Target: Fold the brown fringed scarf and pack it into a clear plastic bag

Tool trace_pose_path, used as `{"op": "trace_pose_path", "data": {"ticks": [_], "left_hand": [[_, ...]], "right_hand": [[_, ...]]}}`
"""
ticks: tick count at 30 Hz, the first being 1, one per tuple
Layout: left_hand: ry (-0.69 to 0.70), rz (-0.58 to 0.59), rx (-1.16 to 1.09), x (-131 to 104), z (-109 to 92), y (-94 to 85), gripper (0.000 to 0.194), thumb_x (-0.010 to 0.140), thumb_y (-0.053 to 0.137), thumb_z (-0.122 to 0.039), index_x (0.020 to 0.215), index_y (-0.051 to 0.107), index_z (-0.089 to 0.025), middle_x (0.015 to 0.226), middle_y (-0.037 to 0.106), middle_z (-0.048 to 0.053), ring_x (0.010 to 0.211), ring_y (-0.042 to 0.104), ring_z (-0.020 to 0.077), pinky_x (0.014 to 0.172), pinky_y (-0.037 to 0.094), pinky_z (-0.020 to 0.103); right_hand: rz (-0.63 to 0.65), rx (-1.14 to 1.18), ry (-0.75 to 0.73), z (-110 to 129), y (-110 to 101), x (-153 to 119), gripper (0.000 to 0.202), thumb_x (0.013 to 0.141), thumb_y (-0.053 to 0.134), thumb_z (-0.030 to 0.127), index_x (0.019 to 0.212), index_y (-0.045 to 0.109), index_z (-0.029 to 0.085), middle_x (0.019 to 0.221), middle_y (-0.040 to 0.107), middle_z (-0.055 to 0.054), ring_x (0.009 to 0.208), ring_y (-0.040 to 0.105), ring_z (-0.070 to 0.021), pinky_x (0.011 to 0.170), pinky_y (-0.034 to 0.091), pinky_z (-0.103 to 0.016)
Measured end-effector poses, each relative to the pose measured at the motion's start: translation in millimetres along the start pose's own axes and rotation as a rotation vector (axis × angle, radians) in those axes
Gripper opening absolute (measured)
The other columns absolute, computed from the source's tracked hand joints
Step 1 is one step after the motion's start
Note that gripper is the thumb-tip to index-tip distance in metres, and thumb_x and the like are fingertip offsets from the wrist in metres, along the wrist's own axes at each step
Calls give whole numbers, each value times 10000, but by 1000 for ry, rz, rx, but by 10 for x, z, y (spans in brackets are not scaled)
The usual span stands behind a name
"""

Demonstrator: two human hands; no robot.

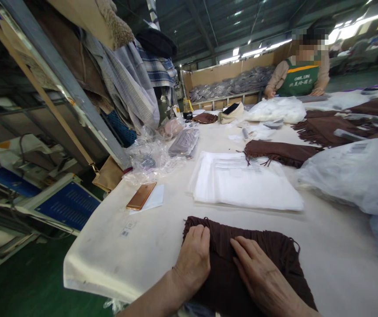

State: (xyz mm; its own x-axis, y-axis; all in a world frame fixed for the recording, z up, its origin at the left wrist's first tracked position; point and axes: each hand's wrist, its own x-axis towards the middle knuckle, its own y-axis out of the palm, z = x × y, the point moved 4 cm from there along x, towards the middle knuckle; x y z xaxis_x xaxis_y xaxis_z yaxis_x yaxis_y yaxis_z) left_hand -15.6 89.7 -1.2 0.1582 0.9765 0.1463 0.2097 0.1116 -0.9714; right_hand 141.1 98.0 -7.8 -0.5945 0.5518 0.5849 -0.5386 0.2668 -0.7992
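I see a gold phone (141,196), stacked white bags (245,182), fringed brown scarves (279,152), and a co-worker's green apron (299,79).

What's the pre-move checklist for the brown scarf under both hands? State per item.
1. Left hand flat on brown scarf: ok.
2. Right hand flat on it: ok.
3. Scarf fully on the table: cannot tell, its near edge is out of frame.
4. Phone apart from the scarf: ok.
5. White bag stack apart from the scarf: ok.
6. Fringe lying straight: not ok, loose strands at the top edge.
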Motion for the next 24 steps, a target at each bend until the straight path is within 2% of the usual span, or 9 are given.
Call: {"op": "trace_pose_path", "data": {"ticks": [2, 5, 7, 10, 13, 16, 18, 21, 24], "left_hand": [[91, -49, 88, -95, -55, 31, 452, 743, 288, 23, 1137, 505, -14, 1063, 573, 199, 1008, 530, 282, 905, 468, 455], [185, -111, 173, -261, -114, -10, 401, 818, 333, -67, 1184, 473, 17, 1151, 559, 234, 1103, 511, 304, 930, 466, 458], [255, -146, 186, -394, -130, -54, 421, 866, 382, -201, 1233, 446, -5, 1243, 516, 229, 1211, 433, 317, 954, 450, 457], [478, -254, 221, -622, -151, -52, 595, 867, 403, -435, 1331, 371, -65, 1345, 433, 213, 1315, 276, 367, 962, 408, 530], [551, -297, 255, -757, -109, 79, 662, 804, 521, -440, 1371, 332, -155, 1368, 410, 206, 1323, 251, 391, 944, 389, 580], [498, -220, 245, -725, -68, 227, 775, 727, 633, -332, 1395, 274, -178, 1411, 344, 220, 1329, 233, 406, 939, 385, 607], [489, -147, 231, -626, -80, 278, 775, 748, 625, -331, 1405, 246, -172, 1428, 310, 226, 1339, 202, 407, 948, 379, 613], [450, -60, 176, -385, -123, 259, 692, 830, 549, -357, 1415, 209, -214, 1439, 306, 200, 1353, 193, 364, 988, 357, 594], [425, -7, 99, -171, -139, 133, 662, 823, 577, -340, 1393, 255, -243, 1426, 338, 187, 1339, 246, 351, 1003, 345, 594]], "right_hand": [[4, -74, -45, 53, -6, -30, 346, 835, 361, 75, 1123, 552, 75, 1038, 648, -169, 960, 627, -237, 790, 569, -339], [-17, -138, -96, 122, -48, -104, 350, 826, 353, 68, 1103, 567, 49, 1066, 648, -193, 979, 626, -240, 781, 567, -328], [0, -155, -114, 150, -79, -177, 329, 854, 395, 168, 1117, 571, 75, 1109, 637, -191, 1004, 616, -248, 787, 556, -343], [26, -172, -229, 203, -122, -302, 389, 843, 467, 353, 1154, 570, 145, 1127, 646, -138, 1017, 605, -251, 778, 525, -360], [-6, -199, -329, 227, -151, -390, 402, 813, 488, 347, 1155, 571, 152, 1092, 668, -104, 997, 606, -241, 782, 479, -358], [-3, -239, -329, 186, -132, -399, 400, 795, 483, 288, 1154, 567, 132, 1106, 660, -116, 1009, 600, -245, 810, 451, -372], [21, -267, -326, 135, -95, -370, 406, 800, 477, 271, 1171, 555, 124, 1144, 641, -126, 1042, 589, -247, 826, 453, -379], [44, -285, -271, 14, -40, -294, 419, 820, 462, 251, 1209, 525, 109, 1212, 599, -139, 1107, 556, -239, 858, 458, -379], [33, -254, -205, -100, -39, -230, 434, 834, 444, 231, 1245, 493, 98, 1232, 580, -153, 1136, 536, -240, 878, 457, -392]]}}
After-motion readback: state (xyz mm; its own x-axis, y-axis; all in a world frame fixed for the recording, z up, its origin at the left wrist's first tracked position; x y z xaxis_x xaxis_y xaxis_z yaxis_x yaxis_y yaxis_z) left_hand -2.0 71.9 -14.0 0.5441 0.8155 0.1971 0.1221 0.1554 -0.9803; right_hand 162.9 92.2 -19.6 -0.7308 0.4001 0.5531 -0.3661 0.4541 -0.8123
